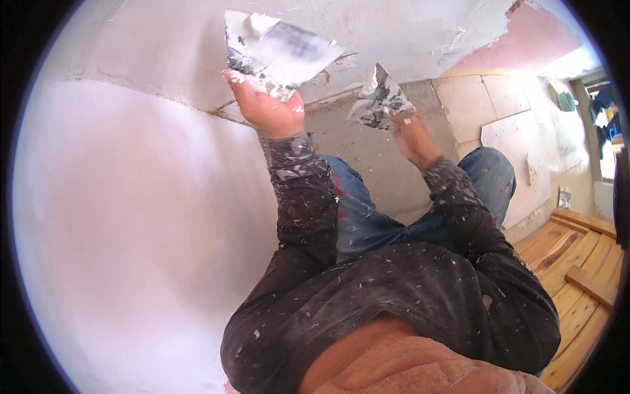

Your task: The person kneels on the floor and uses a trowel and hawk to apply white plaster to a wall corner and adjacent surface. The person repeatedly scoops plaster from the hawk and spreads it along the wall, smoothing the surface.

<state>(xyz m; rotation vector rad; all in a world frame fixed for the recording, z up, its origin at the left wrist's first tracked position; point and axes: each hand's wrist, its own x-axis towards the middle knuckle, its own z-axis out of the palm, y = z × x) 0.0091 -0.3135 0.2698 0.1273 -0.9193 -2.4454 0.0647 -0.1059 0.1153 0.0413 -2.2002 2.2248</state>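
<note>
My left hand (274,113) is closed around a wide metal putty knife (298,56) whose broad blade carries white paste, with a lump near its far left corner. White smears cover the fingers and the blade's near edge. To the right, my right hand (415,139) grips a smaller putty knife (379,102), its blade streaked with white and dark patches. The two blades are apart, in front of the lower part of a whitish wall (157,46). Both handles are hidden in my hands.
A smooth white wall (144,210) rises close on my left. Further right, the far wall has a pink patch (525,43). Grey floor (394,177) lies below me, and a loose pale board (518,157) rests on the tiles. Wooden planks (577,289) stand at the right.
</note>
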